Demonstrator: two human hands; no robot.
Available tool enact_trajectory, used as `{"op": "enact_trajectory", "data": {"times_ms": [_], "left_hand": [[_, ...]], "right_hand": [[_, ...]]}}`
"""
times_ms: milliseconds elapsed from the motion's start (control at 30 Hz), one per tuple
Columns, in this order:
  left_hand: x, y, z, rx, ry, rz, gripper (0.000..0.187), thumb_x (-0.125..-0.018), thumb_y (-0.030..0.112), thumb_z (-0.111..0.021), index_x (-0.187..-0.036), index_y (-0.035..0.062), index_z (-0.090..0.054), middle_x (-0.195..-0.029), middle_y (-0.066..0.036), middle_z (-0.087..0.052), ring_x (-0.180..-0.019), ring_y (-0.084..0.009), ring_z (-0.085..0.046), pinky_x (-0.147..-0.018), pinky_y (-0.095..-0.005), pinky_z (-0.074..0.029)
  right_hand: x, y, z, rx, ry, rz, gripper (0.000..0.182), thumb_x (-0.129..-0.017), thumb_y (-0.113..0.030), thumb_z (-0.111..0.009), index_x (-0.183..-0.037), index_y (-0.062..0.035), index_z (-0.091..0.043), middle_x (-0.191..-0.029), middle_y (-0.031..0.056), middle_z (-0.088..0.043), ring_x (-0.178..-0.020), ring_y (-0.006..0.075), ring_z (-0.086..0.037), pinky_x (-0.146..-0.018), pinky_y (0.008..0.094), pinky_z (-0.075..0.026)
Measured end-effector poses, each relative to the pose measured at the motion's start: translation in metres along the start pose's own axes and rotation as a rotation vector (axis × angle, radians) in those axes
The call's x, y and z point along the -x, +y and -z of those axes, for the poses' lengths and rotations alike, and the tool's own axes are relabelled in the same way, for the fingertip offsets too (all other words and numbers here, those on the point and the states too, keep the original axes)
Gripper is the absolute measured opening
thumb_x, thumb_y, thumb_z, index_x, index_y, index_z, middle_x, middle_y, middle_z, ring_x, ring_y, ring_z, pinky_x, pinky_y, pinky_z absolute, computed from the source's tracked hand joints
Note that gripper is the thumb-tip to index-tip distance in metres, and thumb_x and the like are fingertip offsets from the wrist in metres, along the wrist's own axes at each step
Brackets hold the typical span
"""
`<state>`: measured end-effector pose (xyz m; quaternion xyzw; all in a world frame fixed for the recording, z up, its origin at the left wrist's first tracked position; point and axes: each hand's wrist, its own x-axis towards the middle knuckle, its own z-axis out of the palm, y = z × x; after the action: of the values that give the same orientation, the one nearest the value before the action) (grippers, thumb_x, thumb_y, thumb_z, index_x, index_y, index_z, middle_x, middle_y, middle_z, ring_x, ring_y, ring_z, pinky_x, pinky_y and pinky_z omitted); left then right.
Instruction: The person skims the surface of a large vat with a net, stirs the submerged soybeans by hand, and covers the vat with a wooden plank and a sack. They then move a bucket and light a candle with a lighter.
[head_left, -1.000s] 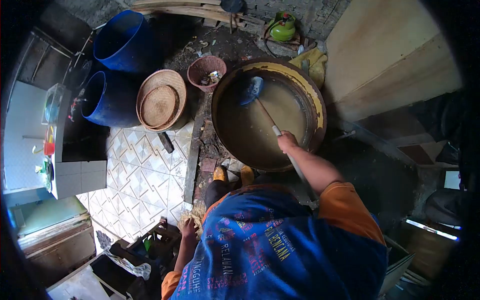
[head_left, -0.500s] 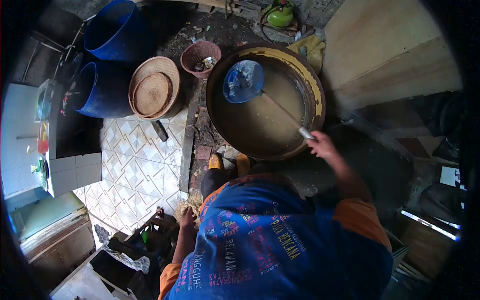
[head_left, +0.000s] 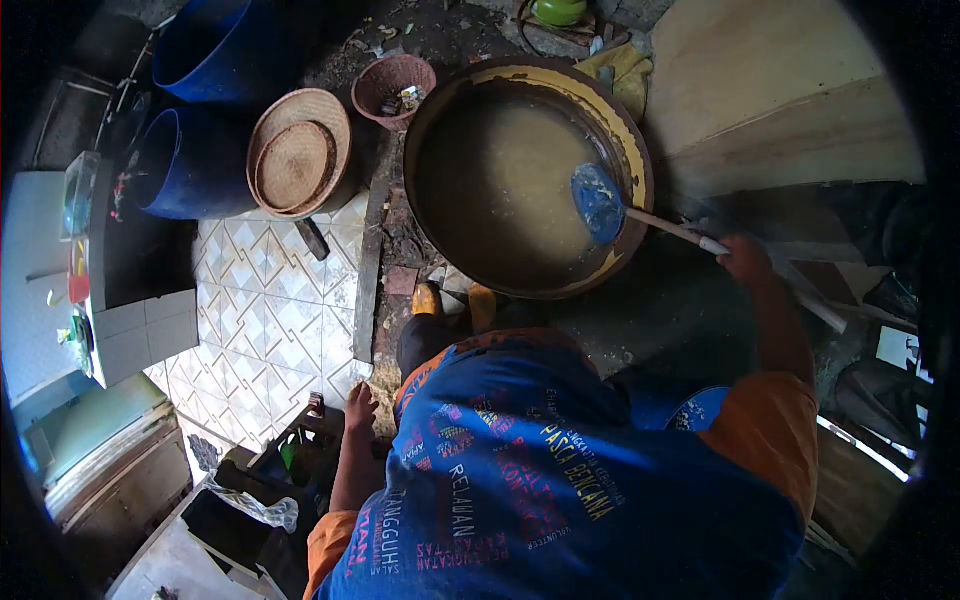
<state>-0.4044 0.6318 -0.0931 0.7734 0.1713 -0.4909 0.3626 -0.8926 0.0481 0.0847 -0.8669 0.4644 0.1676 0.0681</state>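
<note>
My right hand [head_left: 742,258] is closed around the long handle of a blue skimmer net [head_left: 598,203]. The handle runs on past the hand towards the lower right. The net's head is tilted over the right side of a large round vat [head_left: 430,235], near the inner wall. Cloudy, pale brown liquid [head_left: 530,160] fills much of the vat, with small bits floating on it. My left hand [head_left: 361,405] hangs low beside my body, with loose fingers and nothing visible in it.
Two blue barrels [head_left: 200,150] stand at the left, beside woven trays [head_left: 292,165]. A reddish basket [head_left: 385,85] holds some litter near the vat. At the back is a green gas cylinder [head_left: 560,10]. A blue tub [head_left: 700,408] shows partly beside my right side.
The skimmer net has swung from the vat's upper left to its right side, and my right hand has moved right and slightly up with it. A blue tub now shows near my right side.
</note>
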Motion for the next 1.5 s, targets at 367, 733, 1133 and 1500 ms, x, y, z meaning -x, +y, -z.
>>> {"op": "enact_trajectory", "data": {"times_ms": [367,733,1133,1500], "left_hand": [[-0.005,-0.020,-0.002,-0.032,0.010,0.078,0.052,-0.086,0.043,-0.047,-0.128,0.0135,-0.040,-0.112,-0.006,-0.049,-0.094,-0.0222,-0.056,-0.052,-0.0257,-0.033],[0.000,-0.013,-0.004,-0.042,-0.013,0.048,0.053,-0.087,0.044,-0.045,-0.129,0.0121,-0.039,-0.114,-0.006,-0.048,-0.094,-0.0223,-0.055,-0.053,-0.0251,-0.034],[-0.002,-0.013,-0.006,-0.021,0.039,0.060,0.053,-0.087,0.044,-0.046,-0.130,0.0134,-0.039,-0.121,-0.007,-0.049,-0.094,-0.0202,-0.055,-0.057,-0.0279,-0.037],[-0.018,-0.032,-0.001,-0.035,0.038,0.028,0.051,-0.084,0.046,-0.047,-0.124,0.0130,-0.044,-0.105,-0.003,-0.052,-0.080,-0.0185,-0.057,-0.051,-0.0275,-0.036]], "right_hand": [[-0.007,-0.033,-0.027,-0.276,-0.246,0.122,0.029,-0.064,-0.013,-0.071,-0.090,-0.0029,-0.065,-0.075,0.0145,-0.063,-0.072,0.0245,-0.062,-0.068,0.0349,-0.047],[-0.010,-0.071,-0.082,-0.631,-0.493,-0.124,0.022,-0.072,-0.011,-0.067,-0.093,-0.0040,-0.065,-0.063,0.0033,-0.059,-0.050,0.0097,-0.052,-0.049,0.0269,-0.043],[-0.028,-0.172,-0.105,-0.798,-0.517,-0.199,0.019,-0.078,-0.020,-0.063,-0.090,-0.0057,-0.064,-0.063,0.0006,-0.056,-0.050,0.0089,-0.052,-0.042,0.0258,-0.041],[-0.075,-0.259,-0.134,-1.358,-0.528,-0.426,0.020,-0.081,-0.023,-0.059,-0.089,-0.0040,-0.056,-0.070,0.0022,-0.055,-0.053,0.0126,-0.052,-0.041,0.0285,-0.041]]}}
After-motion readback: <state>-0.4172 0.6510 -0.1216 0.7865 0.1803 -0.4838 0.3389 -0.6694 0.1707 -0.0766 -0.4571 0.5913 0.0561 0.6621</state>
